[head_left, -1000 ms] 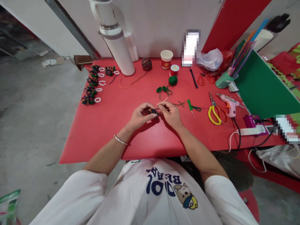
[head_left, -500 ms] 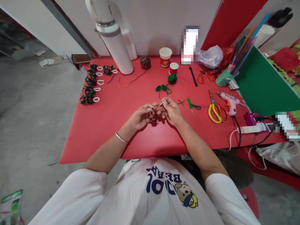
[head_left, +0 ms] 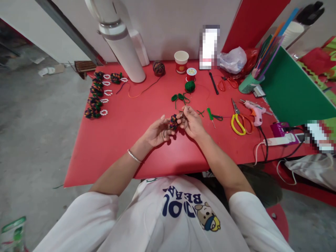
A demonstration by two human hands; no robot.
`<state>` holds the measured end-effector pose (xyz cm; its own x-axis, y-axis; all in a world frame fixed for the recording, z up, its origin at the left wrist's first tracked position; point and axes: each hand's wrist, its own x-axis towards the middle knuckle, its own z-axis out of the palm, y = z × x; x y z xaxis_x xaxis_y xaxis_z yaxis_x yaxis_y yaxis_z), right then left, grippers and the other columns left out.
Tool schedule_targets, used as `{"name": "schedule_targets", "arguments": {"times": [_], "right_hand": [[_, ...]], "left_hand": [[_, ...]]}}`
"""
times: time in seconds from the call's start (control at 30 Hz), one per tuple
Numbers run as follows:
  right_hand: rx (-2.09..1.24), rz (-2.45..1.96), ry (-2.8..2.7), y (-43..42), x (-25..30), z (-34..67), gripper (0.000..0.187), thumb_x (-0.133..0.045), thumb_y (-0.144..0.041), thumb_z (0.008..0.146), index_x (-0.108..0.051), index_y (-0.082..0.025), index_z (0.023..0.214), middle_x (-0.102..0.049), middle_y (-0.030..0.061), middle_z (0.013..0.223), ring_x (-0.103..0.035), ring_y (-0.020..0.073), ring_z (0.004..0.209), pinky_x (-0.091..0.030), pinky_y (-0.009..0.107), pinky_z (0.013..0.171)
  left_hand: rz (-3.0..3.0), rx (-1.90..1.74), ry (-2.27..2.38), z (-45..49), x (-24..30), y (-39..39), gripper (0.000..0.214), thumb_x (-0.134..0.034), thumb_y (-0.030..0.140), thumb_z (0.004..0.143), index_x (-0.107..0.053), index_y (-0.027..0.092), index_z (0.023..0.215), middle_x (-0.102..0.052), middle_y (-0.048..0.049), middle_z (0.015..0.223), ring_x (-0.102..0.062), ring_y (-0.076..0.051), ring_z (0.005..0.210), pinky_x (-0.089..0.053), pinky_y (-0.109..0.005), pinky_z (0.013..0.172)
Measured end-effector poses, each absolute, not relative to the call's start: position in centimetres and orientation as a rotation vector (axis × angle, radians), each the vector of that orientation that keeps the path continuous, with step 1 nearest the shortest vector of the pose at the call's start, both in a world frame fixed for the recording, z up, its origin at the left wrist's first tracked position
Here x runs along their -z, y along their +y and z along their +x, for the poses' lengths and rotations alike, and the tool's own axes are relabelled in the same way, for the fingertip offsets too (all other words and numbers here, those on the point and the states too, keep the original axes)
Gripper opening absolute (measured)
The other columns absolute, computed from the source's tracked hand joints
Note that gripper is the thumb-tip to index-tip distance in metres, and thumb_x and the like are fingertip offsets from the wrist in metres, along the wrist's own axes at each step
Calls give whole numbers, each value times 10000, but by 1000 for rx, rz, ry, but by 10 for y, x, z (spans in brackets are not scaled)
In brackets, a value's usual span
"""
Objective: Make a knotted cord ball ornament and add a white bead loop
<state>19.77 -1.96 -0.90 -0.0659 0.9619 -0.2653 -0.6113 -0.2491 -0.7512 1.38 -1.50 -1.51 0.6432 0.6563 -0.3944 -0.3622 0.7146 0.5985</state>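
A small multicoloured crocheted yarn piece (head_left: 173, 121) is held above the red table (head_left: 115, 140), between my two hands. My left hand (head_left: 157, 133) supports it from the left, its fingers curled under and beside it. My right hand (head_left: 193, 123) pinches a thin metal needle or hook, mostly hidden by the fingers, and its lower fingertips touch the piece's right side. Just beyond lie green yarn leaf shapes (head_left: 180, 97) with loose tails. To the right of my right hand are a green-handled crochet hook (head_left: 210, 115) and a short green yarn scrap (head_left: 200, 113).
Several finished yarn pieces with white bead loops (head_left: 104, 112) line the left edge. Toward the back stand a white thermos (head_left: 126, 52), yarn ball (head_left: 159, 68), paper cup (head_left: 181, 62), thread spool (head_left: 191, 74) and green yarn ball (head_left: 189, 86). Yellow-handled scissors (head_left: 238, 124) and a pink glue gun (head_left: 257, 112) lie right.
The yarn piece has turned and shifted slightly right and up. My right fingers have closed in against its side, and the metal tool shows less. My left fingers have spread a little.
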Motion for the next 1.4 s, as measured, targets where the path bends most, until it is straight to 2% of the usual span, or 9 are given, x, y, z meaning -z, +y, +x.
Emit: {"name": "schedule_targets", "arguments": {"times": [0.17, 0.3, 0.47, 0.6, 0.83, 0.9, 1.0, 1.2, 1.4], "right_hand": [[-1550, -980, -399, -12, 14, 204, 221, -673, -406, 995, -526, -241, 985, -694, -69, 659, -645, 80, 496, -442, 136, 406], [-1502, -995, -380, -8, 16, 208, 231, -689, -409, 983, -532, -239, 995, -702, -64, 673, -665, 86, 525, -488, 147, 437], [-1497, -1002, -314, -6, 16, 210, 158, -655, -351, 1007, -558, -228, 995, -705, -57, 670, -671, 91, 531, -508, 155, 448], [-1490, -1011, -305, -5, 15, 212, 172, -679, -345, 998, -562, -222, 972, -695, -65, 656, -655, 74, 514, -485, 129, 429], [-1548, -1082, -319, -6, 11, 213, 114, -634, -285, 1022, -565, -214, 966, -711, -53, 645, -686, 86, 519, -488, 124, 421], [-1624, -1080, -370, -9, 9, 208, 117, -627, -276, 1027, -565, -208, 955, -718, -46, 642, -683, 86, 503, -483, 121, 408], [-1711, -1051, -450, -15, 9, 200, 109, -596, -253, 1041, -564, -201, 950, -734, -31, 652, -674, 82, 488, -477, 118, 397], [-1783, -978, -597, -20, 15, 192, 260, -744, -370, 945, -553, -202, 892, -743, -21, 685, -645, 70, 476, -409, 115, 364], [-1576, -968, -796, -23, 14, 192, 341, -767, -481, 891, -540, -226, 894, -742, -51, 712, -432, 23, 365, -293, 137, 344]], "left_hand": [[706, -574, 714, 14, 10, -20, 418, -944, 221, 666, -740, 110, 1014, -773, -89, 886, -432, 3, 405, -287, -112, 333], [852, -534, 831, 12, 5, -23, 342, -906, 389, 751, -729, 97, 774, -616, -3, 546, -348, -5, 333, -253, -145, 328], [896, -525, 839, 7, 4, -23, 412, -928, 477, 697, -768, 123, 837, -463, 62, 450, -317, -25, 321, -258, -162, 330], [969, -407, 806, 6, 3, -24, 386, -927, 464, 691, -794, 125, 820, -476, 41, 466, -312, -30, 327, -196, -172, 328], [971, -1099, 816, 14, -1, -24, 287, -858, 148, 633, -618, 159, 476, -723, -70, 1032, -653, -136, 793, -540, -228, 603], [882, -1162, 741, 14, 1, -21, 363, -858, 178, 642, -551, 157, 449, -723, -61, 955, -640, -130, 755, -515, -214, 554], [841, -1190, 727, 14, 7, -18, 336, -902, 255, 660, -596, 177, 544, -637, -14, 700, -565, -105, 604, -412, -183, 446], [1292, -1145, 915, 20, 14, -19, 467, -993, 182, 548, -799, 226, 970, -731, -93, 1151, -694, -223, 1013, -584, -284, 753], [1093, -999, 732, 28, 29, -20, 334, -882, 245, 749, -764, 198, 1058, -775, -71, 1028, -721, -197, 927, -578, -347, 857]]}}
